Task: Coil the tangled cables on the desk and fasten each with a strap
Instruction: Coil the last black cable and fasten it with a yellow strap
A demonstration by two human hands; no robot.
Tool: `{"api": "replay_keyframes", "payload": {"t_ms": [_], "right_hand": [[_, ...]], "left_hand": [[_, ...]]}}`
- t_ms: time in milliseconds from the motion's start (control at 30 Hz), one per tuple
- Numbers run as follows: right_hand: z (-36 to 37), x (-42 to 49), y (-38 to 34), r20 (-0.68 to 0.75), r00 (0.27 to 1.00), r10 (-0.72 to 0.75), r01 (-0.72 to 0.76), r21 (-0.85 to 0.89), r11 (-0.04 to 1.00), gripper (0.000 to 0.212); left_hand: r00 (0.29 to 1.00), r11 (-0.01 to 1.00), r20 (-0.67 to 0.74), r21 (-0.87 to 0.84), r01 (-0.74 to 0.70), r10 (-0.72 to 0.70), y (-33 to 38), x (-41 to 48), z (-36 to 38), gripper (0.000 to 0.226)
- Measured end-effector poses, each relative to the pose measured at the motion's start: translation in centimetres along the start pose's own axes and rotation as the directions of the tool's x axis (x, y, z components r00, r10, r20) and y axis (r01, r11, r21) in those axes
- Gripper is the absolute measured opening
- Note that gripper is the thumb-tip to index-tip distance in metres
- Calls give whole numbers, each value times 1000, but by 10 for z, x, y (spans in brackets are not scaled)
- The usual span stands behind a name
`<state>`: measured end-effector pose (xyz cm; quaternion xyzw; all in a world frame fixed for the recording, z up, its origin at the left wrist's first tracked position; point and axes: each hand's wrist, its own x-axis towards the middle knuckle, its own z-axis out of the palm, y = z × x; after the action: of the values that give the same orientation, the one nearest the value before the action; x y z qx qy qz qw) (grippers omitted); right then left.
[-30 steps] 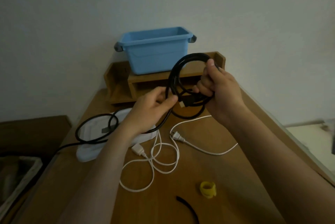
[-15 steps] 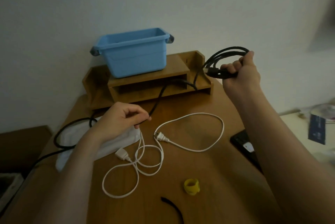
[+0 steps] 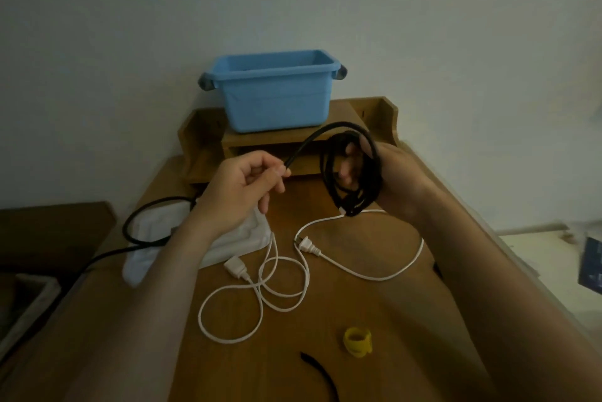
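My right hand [image 3: 395,178] grips a bundle of black cable loops [image 3: 350,186] above the wooden desk [image 3: 374,304]. A free strand arcs from the coil to my left hand [image 3: 239,193], which pinches it between thumb and forefinger. The rest of the black cable trails left over a white pad [image 3: 163,238] and off the desk edge. A white power cable [image 3: 280,284] lies loose in loops at mid-desk, both plugs showing. Near the front edge sit a yellow rolled strap [image 3: 356,341] and a black strap [image 3: 321,375].
A blue plastic bin [image 3: 273,98] stands on a wooden shelf riser [image 3: 374,118] against the wall at the desk's back. A dark low surface and a basket lie to the left of the desk, a pale surface with a blue item to the right.
My right hand brought the black coil back from the far right toward the desk's middle. My left hand rose off the desk, still pinching the strand.
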<state>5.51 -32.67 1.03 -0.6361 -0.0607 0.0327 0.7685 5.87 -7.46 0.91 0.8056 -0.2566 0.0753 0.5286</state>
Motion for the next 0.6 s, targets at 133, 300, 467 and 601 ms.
{"api": "replay_keyframes", "payload": {"t_ms": [133,300,467,601], "right_hand": [[3,-1,4,300,954,14,-61,147,987,45],[17,-2,1,512,859,19,-193,288,938,71],[21,-1,-2,473,881,20,-215,361,907,57],[16,-3,-9,221,975,3,-115,494,862,47]], "left_hand": [[984,998,-175,65,-20,31,-6,3,5,13],[950,971,-309,236,41,35,-22,6,8,7],[959,906,-278,417,76,48,-32,2,15,16],[990,883,-134,461,91,-32,-38,-6,17,32]]}}
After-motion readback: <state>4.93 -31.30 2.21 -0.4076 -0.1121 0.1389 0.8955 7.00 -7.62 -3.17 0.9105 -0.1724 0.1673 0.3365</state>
